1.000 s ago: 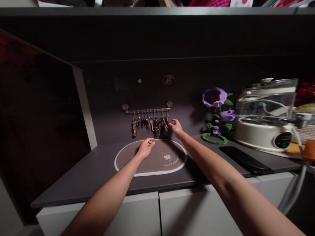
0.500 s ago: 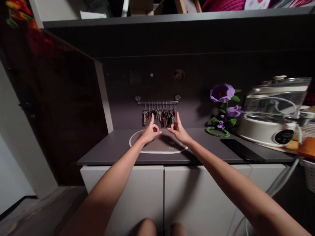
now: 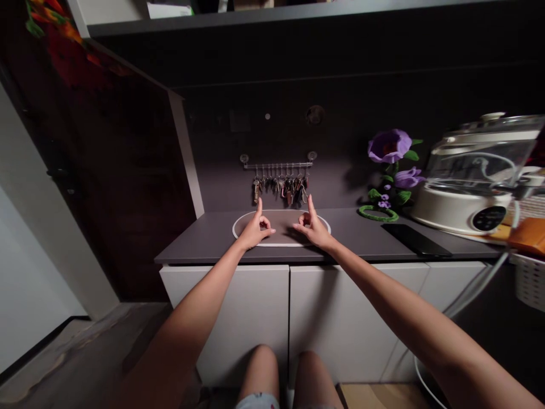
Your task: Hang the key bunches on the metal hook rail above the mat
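Note:
Above the oval mat (image 3: 281, 245) on the counter, my left hand (image 3: 255, 228) is held with its index finger pointing up and its thumb stretched inward. The other fingers curl, and nothing is in them. My right hand (image 3: 314, 228) mirrors this shape at the mat's right side, also holding nothing. A gap separates the two thumbs. Behind the fingertips, a clear hook rail (image 3: 276, 166) is fixed to the dark back panel. Several keys (image 3: 289, 190) on rings hang from it in a row. Whether either fingertip touches a key, I cannot tell.
Purple artificial flowers (image 3: 389, 146) stand right of the mat. A black phone (image 3: 415, 240) lies near a white appliance (image 3: 462, 207) with a clear cover. A white basket (image 3: 530, 281) is at far right. Overhead runs a shelf (image 3: 272, 16); white cabinet doors (image 3: 247, 307) are below.
My view has tilted down, so the counter sits higher and more of my legs shows. The hands keep the same pose, now slightly farther apart.

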`<state>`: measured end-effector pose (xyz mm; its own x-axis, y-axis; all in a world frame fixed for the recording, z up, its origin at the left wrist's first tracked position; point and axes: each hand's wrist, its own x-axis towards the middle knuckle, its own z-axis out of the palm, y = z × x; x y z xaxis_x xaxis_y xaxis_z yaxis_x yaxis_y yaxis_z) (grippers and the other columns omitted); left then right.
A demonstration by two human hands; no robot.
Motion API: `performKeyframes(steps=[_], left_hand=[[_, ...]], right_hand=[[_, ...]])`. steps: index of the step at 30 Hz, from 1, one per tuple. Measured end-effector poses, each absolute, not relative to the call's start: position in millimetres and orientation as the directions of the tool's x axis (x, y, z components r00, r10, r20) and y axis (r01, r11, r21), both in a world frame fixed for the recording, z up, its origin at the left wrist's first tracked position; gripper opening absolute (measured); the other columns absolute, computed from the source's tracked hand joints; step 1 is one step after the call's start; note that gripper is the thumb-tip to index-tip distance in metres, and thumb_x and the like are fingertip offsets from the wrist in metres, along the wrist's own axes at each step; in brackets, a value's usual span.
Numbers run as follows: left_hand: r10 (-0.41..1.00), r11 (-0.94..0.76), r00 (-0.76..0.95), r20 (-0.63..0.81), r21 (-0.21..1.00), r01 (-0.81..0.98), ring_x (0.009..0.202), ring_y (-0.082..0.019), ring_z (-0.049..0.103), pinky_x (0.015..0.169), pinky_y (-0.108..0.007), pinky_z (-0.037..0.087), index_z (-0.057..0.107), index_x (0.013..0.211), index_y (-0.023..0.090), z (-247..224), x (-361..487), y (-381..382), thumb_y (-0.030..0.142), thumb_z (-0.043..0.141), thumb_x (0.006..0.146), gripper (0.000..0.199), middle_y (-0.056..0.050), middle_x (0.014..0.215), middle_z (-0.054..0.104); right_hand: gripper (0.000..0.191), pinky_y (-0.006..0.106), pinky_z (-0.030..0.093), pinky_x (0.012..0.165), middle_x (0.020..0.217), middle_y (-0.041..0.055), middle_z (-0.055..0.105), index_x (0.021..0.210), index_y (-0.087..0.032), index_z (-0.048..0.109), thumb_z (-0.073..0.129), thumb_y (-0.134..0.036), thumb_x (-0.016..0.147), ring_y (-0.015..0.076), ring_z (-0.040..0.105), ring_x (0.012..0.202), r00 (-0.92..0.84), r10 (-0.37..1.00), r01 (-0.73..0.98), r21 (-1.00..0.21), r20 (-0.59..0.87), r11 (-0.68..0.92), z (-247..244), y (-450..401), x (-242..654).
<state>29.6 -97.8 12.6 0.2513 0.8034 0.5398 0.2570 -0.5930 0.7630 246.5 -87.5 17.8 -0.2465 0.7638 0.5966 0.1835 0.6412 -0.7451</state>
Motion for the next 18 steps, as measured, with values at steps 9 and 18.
performKeyframes(steps=[9, 18], left_hand=[[0.829, -0.49, -0.114, 0.547, 0.81, 0.323, 0.094, -0.016, 0.053, 0.089, -0.031, 0.038, 0.024, 0.139, 0.022, 23.7, 13.4, -28.6, 0.031, 0.069, 0.066, 0.086, -0.005, 0.097, 0.059], [0.848, -0.39, -0.312, 0.428, 0.903, 0.177, 0.118, -0.025, 0.043, 0.094, -0.032, 0.034, 0.046, 0.119, 0.017, 61.6, 2.6, 68.1, 0.032, 0.079, 0.052, 0.076, -0.014, 0.125, 0.048]], right_hand=[[0.092, 0.037, 0.042, 0.088, 0.104, 0.0071, 0.056, 0.142, -0.022, 0.015, 0.064, -0.044, 0.067, 0.0179, 0.053, 0.091, 0.003, 0.831, 0.25, -0.805, 0.557, 0.539, 29.9, -27.1, 267.7], [0.09, 0.037, 0.036, 0.099, 0.136, 0.0127, 0.039, 0.138, -0.023, 0.024, 0.061, -0.059, 0.064, 0.0249, 0.042, 0.12, 0.175, 0.91, 0.168, -0.922, 0.377, 0.349, 70.1, 71.3, 280.7]])
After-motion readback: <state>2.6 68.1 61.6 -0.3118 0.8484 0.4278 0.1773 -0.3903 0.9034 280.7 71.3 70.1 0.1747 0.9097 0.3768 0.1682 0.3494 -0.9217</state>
